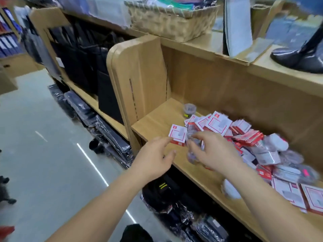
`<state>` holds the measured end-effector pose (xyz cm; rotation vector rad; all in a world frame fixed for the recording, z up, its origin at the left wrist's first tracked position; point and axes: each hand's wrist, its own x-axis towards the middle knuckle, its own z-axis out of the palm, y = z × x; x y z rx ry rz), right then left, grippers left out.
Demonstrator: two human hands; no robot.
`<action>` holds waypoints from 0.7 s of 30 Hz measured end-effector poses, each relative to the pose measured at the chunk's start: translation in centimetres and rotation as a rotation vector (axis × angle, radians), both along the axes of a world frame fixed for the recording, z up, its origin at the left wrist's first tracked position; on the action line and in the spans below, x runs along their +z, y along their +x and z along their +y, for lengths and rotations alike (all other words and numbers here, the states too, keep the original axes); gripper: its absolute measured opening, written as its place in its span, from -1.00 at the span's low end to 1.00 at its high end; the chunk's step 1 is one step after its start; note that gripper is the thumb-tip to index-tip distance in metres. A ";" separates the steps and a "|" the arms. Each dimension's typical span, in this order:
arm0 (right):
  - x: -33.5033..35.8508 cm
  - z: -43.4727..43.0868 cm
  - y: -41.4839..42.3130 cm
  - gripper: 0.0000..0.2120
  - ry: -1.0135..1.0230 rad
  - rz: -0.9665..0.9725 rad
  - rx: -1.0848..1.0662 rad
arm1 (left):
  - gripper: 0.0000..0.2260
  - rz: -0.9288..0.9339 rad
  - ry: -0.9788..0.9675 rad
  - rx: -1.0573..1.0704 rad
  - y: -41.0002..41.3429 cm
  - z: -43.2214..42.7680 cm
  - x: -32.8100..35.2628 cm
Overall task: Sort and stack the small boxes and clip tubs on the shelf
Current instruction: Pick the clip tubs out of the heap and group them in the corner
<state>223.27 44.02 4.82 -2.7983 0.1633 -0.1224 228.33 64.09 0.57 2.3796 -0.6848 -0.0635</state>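
A heap of several small red-and-white boxes (244, 135) and clear clip tubs (288, 172) lies on the wooden shelf (157, 124). One red-and-white box (177, 135) sits apart at the heap's left edge. My left hand (155, 158) hovers with relaxed fingers just in front of that box, its fingertips close to it. My right hand (208, 152) reaches into the heap, and its fingers hold a clear tub (193, 145), which is blurred. A lone clear tub (189, 110) stands upright at the back left of the shelf.
The shelf's left wall (138, 81) and back panel close in the compartment. A wicker basket (171, 23) and a black boot (300, 55) stand on the shelf above. Black bags (83, 63) fill the bay to the left. Wrapped dark goods (183, 212) lie below.
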 end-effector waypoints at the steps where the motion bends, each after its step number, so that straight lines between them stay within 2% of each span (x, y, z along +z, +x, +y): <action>1: -0.2 -0.5 1.0 -0.74 -0.003 0.011 -0.022 | -0.58 0.021 0.002 -0.015 1.4 -0.5 -0.2; 4: -1.1 -1.8 3.8 -0.68 0.046 0.012 -0.092 | -0.54 0.069 -0.013 -0.067 5.8 -2.0 -1.2; 7: -2.0 -1.8 5.5 -0.76 0.136 -0.010 -0.157 | -0.58 0.100 -0.034 -0.121 9.3 -3.0 -2.3; 9: -2.6 -1.6 6.3 -0.80 0.153 -0.078 -0.234 | -0.61 0.091 -0.039 -0.175 11.1 -3.5 -3.4; 11: -3.1 -1.5 6.9 -0.82 0.089 -0.182 -0.351 | -0.58 0.068 -0.025 -0.240 12.9 -4.0 -4.5; 13: -3.4 -1.9 7.3 -0.77 -0.034 -0.251 -0.449 | -0.53 0.075 0.012 -0.299 14.3 -4.6 -5.6; 15: -3.8 -2.8 7.4 -0.65 -0.139 -0.229 -0.484 | -0.48 0.111 0.034 -0.359 15.0 -5.1 -6.3; 17: -4.4 -4.0 7.1 -0.55 -0.101 -0.188 -0.513 | -0.48 0.075 0.039 -0.409 15.7 -5.5 -7.1; 21: -5.0 -5.7 6.3 -0.44 0.054 -0.193 -0.514 | -0.66 0.053 -0.103 -0.394 18.2 -7.6 -7.0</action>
